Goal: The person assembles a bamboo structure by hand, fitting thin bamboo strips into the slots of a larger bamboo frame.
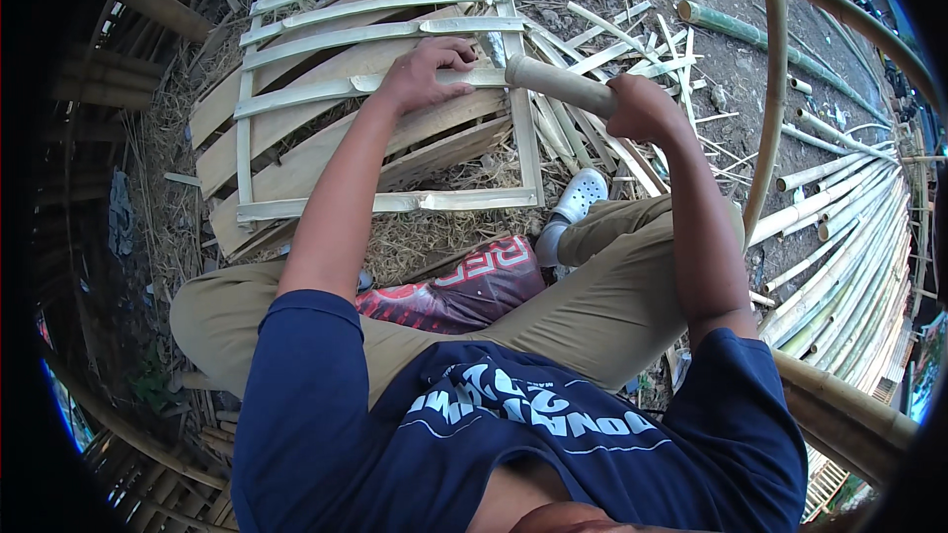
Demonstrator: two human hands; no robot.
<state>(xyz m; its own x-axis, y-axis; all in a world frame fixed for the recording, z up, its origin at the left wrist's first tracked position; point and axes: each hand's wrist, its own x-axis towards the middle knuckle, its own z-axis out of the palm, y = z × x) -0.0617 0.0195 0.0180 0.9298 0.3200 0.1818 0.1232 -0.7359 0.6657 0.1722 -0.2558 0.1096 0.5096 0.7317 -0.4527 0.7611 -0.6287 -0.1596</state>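
Observation:
A frame of pale split-bamboo slats (pixel 306 99) lies on the ground before me, its cross slats fixed between two side strips. My left hand (pixel 425 77) straddles one slat near its right end, with curled fingers on the far side and the thumb on the near side. In my right hand (pixel 644 111) is a thick round bamboo stick (pixel 563 87), held sideways. The stick's left end is at the frame's right side strip (pixel 523 138), close to my left fingertips; whether they touch I cannot tell. Just beyond that end shows a small greyish piece, too unclear to name.
Wide flat boards (pixel 434 153) lie beneath the frame. Split offcuts (pixel 632 49) litter the ground to its right. Bamboo poles (pixel 839 266) are piled at far right, and an upright bamboo pole (pixel 770 89) stands near my right arm. A printed red-and-dark cloth (pixel 474 286) lies between my legs.

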